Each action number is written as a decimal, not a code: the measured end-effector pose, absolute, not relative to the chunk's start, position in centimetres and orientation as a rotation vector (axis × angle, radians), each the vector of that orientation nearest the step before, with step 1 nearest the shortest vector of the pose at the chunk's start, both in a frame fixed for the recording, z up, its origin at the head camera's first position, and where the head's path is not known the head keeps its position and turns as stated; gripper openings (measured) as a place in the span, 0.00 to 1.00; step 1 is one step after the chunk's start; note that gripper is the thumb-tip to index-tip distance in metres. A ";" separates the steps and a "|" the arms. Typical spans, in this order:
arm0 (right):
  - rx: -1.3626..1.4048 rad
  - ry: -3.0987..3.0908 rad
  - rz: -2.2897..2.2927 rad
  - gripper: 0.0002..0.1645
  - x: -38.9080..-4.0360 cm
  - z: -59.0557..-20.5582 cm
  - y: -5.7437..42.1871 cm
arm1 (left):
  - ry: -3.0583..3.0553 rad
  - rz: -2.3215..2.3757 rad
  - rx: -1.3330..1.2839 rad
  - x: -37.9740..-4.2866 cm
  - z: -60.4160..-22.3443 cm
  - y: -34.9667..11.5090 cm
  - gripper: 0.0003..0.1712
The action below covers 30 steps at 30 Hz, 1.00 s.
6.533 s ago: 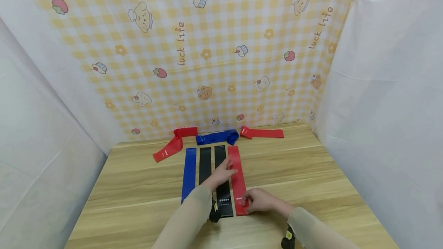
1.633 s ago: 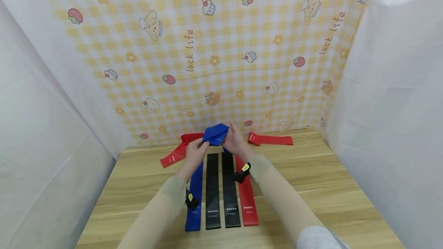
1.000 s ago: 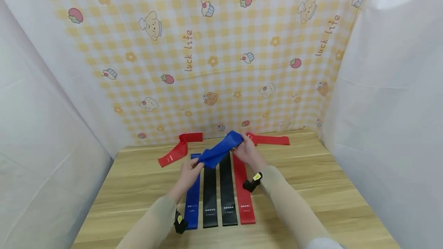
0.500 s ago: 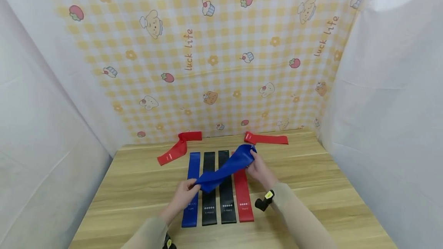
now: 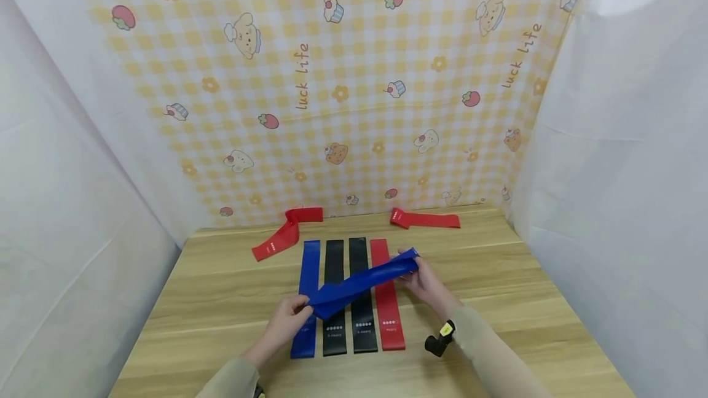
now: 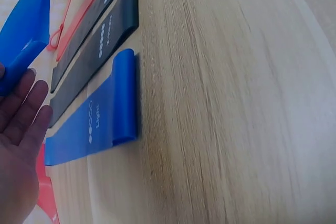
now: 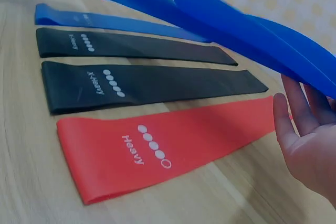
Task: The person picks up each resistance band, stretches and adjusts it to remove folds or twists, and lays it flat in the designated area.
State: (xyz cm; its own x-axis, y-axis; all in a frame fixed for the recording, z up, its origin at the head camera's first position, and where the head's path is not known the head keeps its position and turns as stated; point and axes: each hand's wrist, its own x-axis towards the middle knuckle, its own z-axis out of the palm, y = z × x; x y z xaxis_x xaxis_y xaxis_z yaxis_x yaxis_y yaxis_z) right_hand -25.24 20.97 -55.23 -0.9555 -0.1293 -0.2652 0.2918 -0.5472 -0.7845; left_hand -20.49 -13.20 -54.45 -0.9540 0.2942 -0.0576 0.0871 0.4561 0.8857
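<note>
A blue resistance band (image 5: 359, 282) is stretched slantwise between my two hands, raised over the table. My left hand (image 5: 289, 317) pinches its lower left end. At the upper right end my right hand (image 5: 424, 281) grips it, with fingers behind the band in the right wrist view. Beneath it lie flat bands side by side: a blue band marked Light (image 6: 94, 116), two black bands marked X-Heavy (image 7: 121, 43) (image 7: 157, 87), and a red band marked Heavy (image 7: 173, 145). The held band covers part of each in the head view.
A twisted red band (image 5: 279, 239) lies at the back left of the wooden table (image 5: 498, 300). Another red band (image 5: 428, 220), folded at one end, lies at the back right. A checked cloth (image 5: 354, 78) hangs behind, with white sheets (image 5: 597, 171) at the sides.
The blue band was picked up from the back of the table. My hands have since drawn it nearer and moved apart, unfolding it from a bunch into a long strip.
</note>
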 end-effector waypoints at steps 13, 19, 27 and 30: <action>0.384 1.560 -2.473 0.27 -24.9 -55.6 21.7 | 2.536 1.542 0.361 -20.0 -53.8 -13.6 0.08; 0.617 1.486 -2.446 0.17 -25.1 -55.0 22.0 | 2.632 1.420 0.654 -19.7 -52.5 -12.9 0.09; 0.613 1.382 -2.415 0.20 -25.4 -54.3 22.4 | 2.681 1.207 0.948 -19.7 -51.5 -12.6 0.09; 0.589 1.396 -2.416 0.23 -25.4 -54.3 22.5 | 2.707 1.035 1.028 -19.8 -51.3 -12.8 0.09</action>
